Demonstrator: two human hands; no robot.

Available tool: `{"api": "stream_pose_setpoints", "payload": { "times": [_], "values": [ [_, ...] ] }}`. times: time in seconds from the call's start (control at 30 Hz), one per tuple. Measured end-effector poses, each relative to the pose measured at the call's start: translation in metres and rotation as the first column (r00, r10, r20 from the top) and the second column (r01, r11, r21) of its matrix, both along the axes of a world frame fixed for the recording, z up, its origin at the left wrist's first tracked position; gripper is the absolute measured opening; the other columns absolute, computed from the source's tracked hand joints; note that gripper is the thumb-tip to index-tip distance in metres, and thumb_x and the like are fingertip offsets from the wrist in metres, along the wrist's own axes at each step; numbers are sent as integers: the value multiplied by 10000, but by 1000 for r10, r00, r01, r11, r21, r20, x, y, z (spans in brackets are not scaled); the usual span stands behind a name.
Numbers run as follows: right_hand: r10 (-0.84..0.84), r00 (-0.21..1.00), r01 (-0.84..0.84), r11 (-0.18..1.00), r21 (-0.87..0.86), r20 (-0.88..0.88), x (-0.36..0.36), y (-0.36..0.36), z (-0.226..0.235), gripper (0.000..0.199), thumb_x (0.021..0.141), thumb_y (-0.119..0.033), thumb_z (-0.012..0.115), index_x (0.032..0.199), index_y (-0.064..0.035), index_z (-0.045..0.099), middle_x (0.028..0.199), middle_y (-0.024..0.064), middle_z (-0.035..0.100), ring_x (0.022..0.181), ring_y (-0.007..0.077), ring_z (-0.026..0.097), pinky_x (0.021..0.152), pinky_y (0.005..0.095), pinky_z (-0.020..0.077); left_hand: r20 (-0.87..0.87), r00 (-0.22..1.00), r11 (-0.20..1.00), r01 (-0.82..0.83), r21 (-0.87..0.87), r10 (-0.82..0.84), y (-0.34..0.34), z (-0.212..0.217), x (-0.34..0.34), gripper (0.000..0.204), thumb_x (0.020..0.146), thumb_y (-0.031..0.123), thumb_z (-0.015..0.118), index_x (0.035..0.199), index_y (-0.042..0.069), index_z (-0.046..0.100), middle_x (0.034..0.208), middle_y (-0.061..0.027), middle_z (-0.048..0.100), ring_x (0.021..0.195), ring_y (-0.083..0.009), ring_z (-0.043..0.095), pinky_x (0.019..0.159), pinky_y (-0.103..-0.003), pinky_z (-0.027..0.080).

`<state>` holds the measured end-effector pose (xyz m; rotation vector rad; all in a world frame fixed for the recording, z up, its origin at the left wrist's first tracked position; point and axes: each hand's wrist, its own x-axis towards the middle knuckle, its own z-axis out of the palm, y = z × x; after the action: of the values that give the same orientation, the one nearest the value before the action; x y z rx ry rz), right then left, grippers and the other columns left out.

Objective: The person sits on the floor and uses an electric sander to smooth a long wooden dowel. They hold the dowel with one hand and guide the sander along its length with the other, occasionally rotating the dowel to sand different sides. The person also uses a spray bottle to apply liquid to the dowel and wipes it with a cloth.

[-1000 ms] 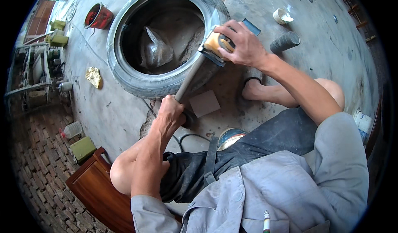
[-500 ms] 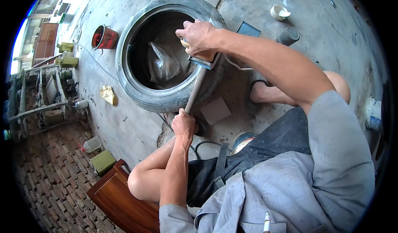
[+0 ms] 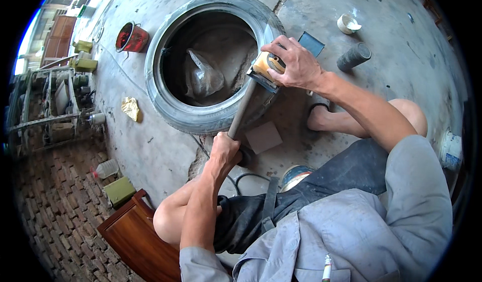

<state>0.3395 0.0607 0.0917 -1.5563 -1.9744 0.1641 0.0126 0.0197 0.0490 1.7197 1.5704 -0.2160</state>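
My left hand is wrapped round the near end of a long grey bar, which slants away across the rim of a tyre lying flat on the floor. At the bar's far end, my right hand grips a yellow and black power sander. The sander's flat base sits over the bar; its contact face is hidden. Inside the tyre's opening lies a crumpled clear plastic bag.
Left of the tyre stand a red-stained bucket and a crumpled yellow wrapper. A dark cylinder and a white cup are at right. A square sheet lies near my feet; a brown wooden panel is at lower left.
My right hand has moved right and slightly nearer, taking the sander with it and showing more of its yellow body. My left hand keeps its hold on the bar.
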Motion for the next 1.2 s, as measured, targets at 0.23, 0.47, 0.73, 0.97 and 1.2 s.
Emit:
{"api": "stream_pose_setpoints", "payload": {
  "times": [0.23,0.47,0.73,0.97,1.2],
  "values": [
    [-7,969,108,910,-400,246,-13,89,37,517,809,-333,722,1273,-151,586,1150,158,590,1045,386,622,864,484,572,-134,991,981,18,193,8,-2,-11,1,270,845,181,625,963,-39,728,876,-319,689,884,-473,691,776,-528,558],
    [10,980,72,913,-402,197,-59,58,42,448,814,-259,715,1232,-135,609,1146,138,572,1076,341,581,863,509,566,-299,953,955,44,293,48,-16,-11,7,273,869,237,650,959,-16,701,876,-286,707,852,-454,703,775,-534,566],
    [86,996,-82,967,-240,8,-110,-8,40,295,835,-195,713,1090,-77,623,1125,181,556,1077,405,597,769,460,620,-280,958,961,25,275,55,-17,-6,5,252,867,226,648,941,-10,700,862,-280,711,837,-456,704,741,-540,562],
    [160,900,-57,965,-255,405,-43,53,35,282,843,-320,682,966,-81,767,1147,73,589,1096,283,565,911,427,520,-188,982,973,33,227,11,-8,-4,-1,255,825,155,621,958,-38,720,879,-312,687,874,-475,687,768,-527,551],
    [-66,997,70,980,-188,27,-7,43,36,406,877,-348,692,1206,-118,633,1190,157,572,1066,395,597,864,515,574,-123,992,988,50,144,-33,3,-15,-9,261,823,153,622,964,-40,728,886,-327,679,883,-483,681,795,-530,551]
  ]
}}
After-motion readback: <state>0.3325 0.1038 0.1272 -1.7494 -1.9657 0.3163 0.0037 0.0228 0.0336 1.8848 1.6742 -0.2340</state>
